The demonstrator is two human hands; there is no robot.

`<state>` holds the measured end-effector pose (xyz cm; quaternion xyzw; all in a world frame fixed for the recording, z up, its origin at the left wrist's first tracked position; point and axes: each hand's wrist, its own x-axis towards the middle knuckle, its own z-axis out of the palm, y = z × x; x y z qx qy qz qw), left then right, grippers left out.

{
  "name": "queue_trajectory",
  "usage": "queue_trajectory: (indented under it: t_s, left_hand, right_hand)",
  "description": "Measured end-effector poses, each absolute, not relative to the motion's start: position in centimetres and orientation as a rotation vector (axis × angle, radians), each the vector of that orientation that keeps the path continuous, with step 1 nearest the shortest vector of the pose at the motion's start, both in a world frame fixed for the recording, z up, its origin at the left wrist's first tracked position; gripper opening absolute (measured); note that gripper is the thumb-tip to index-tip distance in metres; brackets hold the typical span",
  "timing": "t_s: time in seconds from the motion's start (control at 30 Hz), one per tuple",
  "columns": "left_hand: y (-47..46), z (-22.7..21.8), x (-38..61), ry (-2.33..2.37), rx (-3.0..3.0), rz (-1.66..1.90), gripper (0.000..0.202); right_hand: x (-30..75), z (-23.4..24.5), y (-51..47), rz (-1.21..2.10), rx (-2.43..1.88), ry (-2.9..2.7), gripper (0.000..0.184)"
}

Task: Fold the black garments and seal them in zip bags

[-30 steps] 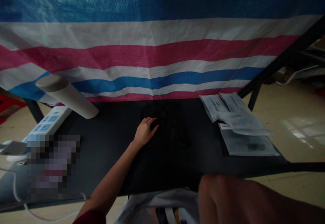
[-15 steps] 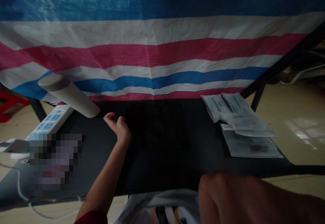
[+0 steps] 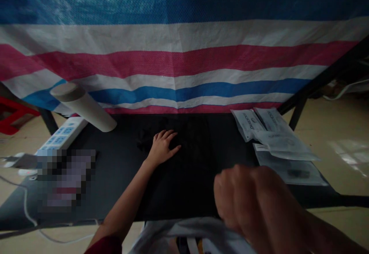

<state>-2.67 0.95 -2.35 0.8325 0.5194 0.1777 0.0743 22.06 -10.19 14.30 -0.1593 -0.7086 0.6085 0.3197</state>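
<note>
My left hand [image 3: 162,148] lies palm down with its fingers spread on a dark, crumpled, cloth-like thing [image 3: 193,136] in the middle of the black table [image 3: 121,192]. Black on black, its outline is hard to make out. Close to the camera at the lower right, my right hand [image 3: 248,196] is curled into a fist, knuckles up, above the table's front part. What the right fingers hold, if anything, is hidden.
A pale bottle with a grey lid [image 3: 89,110] leans at the back left. Beside it are a white power strip [image 3: 65,133] with a plug and cables, and a blurred-out object [image 3: 69,181]. Clear plastic packets [image 3: 276,131] lie at the right. Striped sheeting [image 3: 178,60] hangs behind.
My left hand has moved right from near the bottle, uncurled and come down flat on the dark cloth-like thing. My right fist has moved up and slightly left.
</note>
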Motion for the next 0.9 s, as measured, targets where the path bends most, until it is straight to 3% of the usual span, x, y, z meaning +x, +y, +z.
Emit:
queue_trajectory:
  t_s: [0.13, 0.27, 0.47, 0.6, 0.9]
  left_hand:
    - [0.8, -3.5, -1.9, 1.584, 2.488, 0.446, 0.062]
    - [1.0, -3.8, -1.2, 1.560, 2.490, 0.460, 0.064]
    - [2.0, -3.5, -2.2, 1.582, 2.436, 0.675, 0.045]
    - [3.4, -3.8, -5.2, 1.791, 2.323, 0.759, 0.038]
    - [4.6, -4.4, -8.9, 2.181, 2.174, 0.622, 0.052]
  right_hand:
    - [20.6, 10.7, -5.7, 1.378, -0.502, -1.828, 0.032]
    - [20.9, 4.2, 0.3, 1.107, -1.101, -1.835, 0.024]
    - [23.6, -3.7, 4.4, 0.516, -1.459, -1.891, 0.013]
    - [24.7, -5.3, 4.1, 0.414, -1.451, -1.990, 0.012]
    - [25.4, -5.1, 4.0, 0.396, -1.418, -2.023, 0.015]
